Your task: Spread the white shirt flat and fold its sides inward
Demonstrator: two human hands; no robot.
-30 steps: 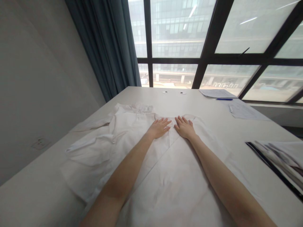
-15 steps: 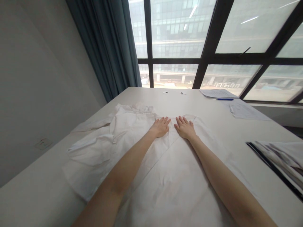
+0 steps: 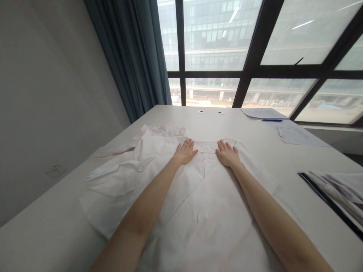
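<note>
Resting palm-down, the left hand (image 3: 185, 153) and the right hand (image 3: 228, 155) lie apart near the far edge of the white garment (image 3: 204, 204), and look at that, fingers (image 3: 221, 146) unclenched and stretched out flat! The garment sprawls across the bench (image 3: 198, 126), rumpled on the left, papers (image 3: 302, 135) and a blue pen (image 3: 272, 120) off to its far right.

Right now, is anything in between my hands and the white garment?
Nothing visible: your left hand and right hand both rest on the white garment, near its far edge, though the area under the palms is hidden. The blue pen lies off to the right, away from both.
</note>
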